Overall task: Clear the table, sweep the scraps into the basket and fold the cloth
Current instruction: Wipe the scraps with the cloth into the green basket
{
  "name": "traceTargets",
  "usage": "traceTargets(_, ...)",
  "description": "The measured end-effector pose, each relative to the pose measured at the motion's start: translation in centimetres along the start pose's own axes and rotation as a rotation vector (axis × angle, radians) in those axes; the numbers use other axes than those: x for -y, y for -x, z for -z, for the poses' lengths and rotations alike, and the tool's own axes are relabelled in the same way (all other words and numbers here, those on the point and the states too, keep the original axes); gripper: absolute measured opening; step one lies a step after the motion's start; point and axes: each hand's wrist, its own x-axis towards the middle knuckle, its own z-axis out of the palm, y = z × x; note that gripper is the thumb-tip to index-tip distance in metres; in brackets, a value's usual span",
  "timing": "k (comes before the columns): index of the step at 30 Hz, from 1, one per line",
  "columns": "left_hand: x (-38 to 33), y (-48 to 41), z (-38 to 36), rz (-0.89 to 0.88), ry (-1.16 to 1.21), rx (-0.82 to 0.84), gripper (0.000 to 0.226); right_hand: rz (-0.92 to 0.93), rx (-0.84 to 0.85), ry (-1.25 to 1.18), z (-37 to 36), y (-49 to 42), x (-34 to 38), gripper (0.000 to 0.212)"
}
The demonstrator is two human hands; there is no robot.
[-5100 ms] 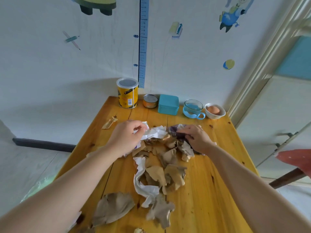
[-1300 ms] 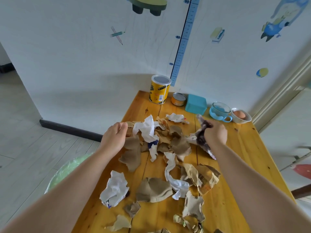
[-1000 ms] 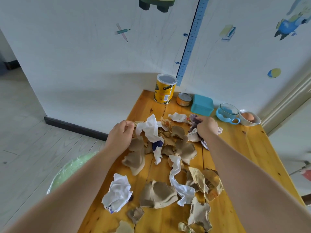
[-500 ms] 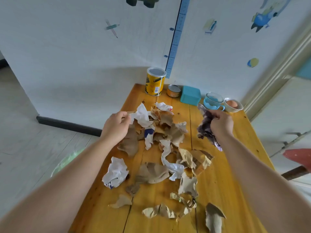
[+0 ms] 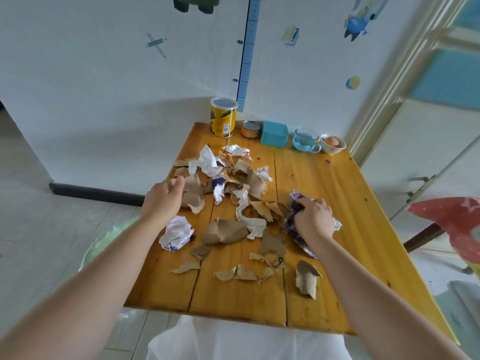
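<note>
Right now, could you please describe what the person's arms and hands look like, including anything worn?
The left forearm and right forearm are bare to the frame edges; no sleeves show. The left hand and right hand wear no gloves, and no watch, ring or bracelet shows. White fabric at the bottom edge may be their clothing.

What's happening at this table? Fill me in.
A person is clearing paper scraps off a wooden table. The right hand grips a bunched purple cloth beside the pile. The left hand is against a brown scrap, grip unclear. Scraps lie scattered across the table; a green-lined basket sits on the floor, left.
</note>
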Motion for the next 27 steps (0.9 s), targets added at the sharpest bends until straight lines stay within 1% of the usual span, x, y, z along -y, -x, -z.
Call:
traceTargets(4,0.3,0.8,-0.2,0.033,0.100,0.074,0.057,0.028,0.025,0.016,-0.9,0.2,2.3,0.046)
traceTargets(7,0.1,0.9,-0.6,0.047,0.131,0.106,0.058,0.045,0.038,0.015,-1.7,0.3,3.9,0.045)
traceTargets(12,0.4,0.6,-0.8,0.059,0.162,0.098,0.058,0.059,0.082,0.008,-2.6,0.7,6.4,0.042)
traceTargets(16,0.5,0.3,-0.7,0.051,0.140,0.084,0.057,0.058,0.124,-0.014,-3.1,1.0,7.7,0.042)
traceTargets(20,0.5,0.5,-0.7,0.051,0.130,0.103,0.058,0.036,0.142,-0.080,-2.6,0.6,7.7,0.046)
traceTargets(23,0.4,1.0,-0.7,0.039,0.133,0.112,0.059,-0.006,0.088,-0.145,-1.1,0.1,6.6,0.043)
traceTargets(27,0.2,1.4,-0.6,0.012,0.105,0.111,0.059,-0.052,0.035,-0.133,1.5,-0.2,3.3,0.043)
